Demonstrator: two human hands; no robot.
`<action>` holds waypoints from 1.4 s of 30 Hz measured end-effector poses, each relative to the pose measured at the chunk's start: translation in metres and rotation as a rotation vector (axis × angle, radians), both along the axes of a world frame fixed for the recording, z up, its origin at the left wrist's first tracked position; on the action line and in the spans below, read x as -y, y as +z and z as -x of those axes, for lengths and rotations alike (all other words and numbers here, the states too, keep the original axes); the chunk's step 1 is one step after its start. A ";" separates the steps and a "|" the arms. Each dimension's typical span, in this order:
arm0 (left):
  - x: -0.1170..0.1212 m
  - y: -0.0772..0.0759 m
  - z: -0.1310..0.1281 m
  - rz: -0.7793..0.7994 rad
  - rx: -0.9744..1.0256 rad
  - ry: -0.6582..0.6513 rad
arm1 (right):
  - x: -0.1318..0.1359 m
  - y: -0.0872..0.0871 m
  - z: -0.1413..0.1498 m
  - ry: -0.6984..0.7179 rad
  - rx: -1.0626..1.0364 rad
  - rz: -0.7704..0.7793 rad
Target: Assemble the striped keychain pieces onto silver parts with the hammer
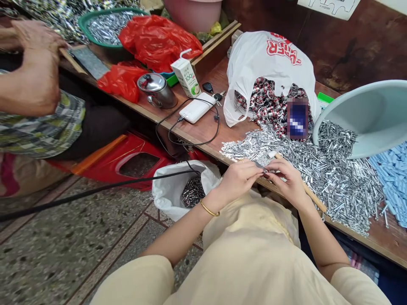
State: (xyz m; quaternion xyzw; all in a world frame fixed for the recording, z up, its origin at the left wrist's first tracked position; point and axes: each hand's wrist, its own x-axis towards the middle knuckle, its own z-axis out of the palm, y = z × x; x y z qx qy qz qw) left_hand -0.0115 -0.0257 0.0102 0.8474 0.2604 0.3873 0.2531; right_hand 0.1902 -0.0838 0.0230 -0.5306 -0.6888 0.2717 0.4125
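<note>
My left hand [243,178] and my right hand [288,181] meet at the fingertips over the table's front edge. A small dark grey metal piece [260,165] is pinched in my left fingers. The right fingers are closed against its end; whatever they grip is too small to make out. Just beyond the hands spreads a heap of small silvery metal parts [305,163]. A mallet with a pale head and wooden handle [313,198] lies on this heap, passing behind my right hand and wrist.
A white plastic bag [244,55] spills red-and-silver parts. A tipped grey-green tub [378,114] and blue pieces [392,178] are at right. Leftward are a power bank [197,109], metal mug [159,91] and drink carton [186,76]. Below sits a white sack [168,186]. A co-worker's arm [34,80] is at left.
</note>
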 end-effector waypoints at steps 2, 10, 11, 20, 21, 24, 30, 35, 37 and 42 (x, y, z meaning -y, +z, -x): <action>0.001 0.007 0.000 0.042 -0.007 0.001 | 0.004 0.003 -0.001 0.002 0.008 -0.005; 0.000 0.012 0.002 -0.040 -0.054 -0.110 | 0.011 0.009 0.000 -0.020 -0.040 -0.004; -0.001 0.010 0.004 -0.061 -0.036 -0.136 | 0.012 0.010 0.000 -0.019 -0.067 0.014; 0.030 -0.018 -0.023 0.364 0.409 0.089 | 0.024 -0.021 0.030 -0.278 -0.623 0.181; 0.032 -0.021 -0.025 0.382 0.417 0.091 | 0.023 -0.027 0.028 -0.265 -0.656 0.221; 0.027 -0.032 -0.023 0.421 0.376 0.104 | 0.018 -0.033 -0.009 -0.168 -0.535 0.316; -0.006 -0.059 -0.003 0.671 0.333 0.199 | -0.003 -0.031 -0.139 -0.522 0.378 0.082; -0.020 -0.069 -0.001 0.853 0.290 0.153 | -0.023 -0.058 -0.162 -0.373 0.600 0.191; -0.024 -0.070 0.001 0.888 0.295 0.157 | -0.025 -0.066 -0.162 -0.362 0.609 0.197; -0.038 -0.071 0.014 0.966 0.262 0.107 | -0.021 -0.065 -0.168 -0.363 0.673 0.088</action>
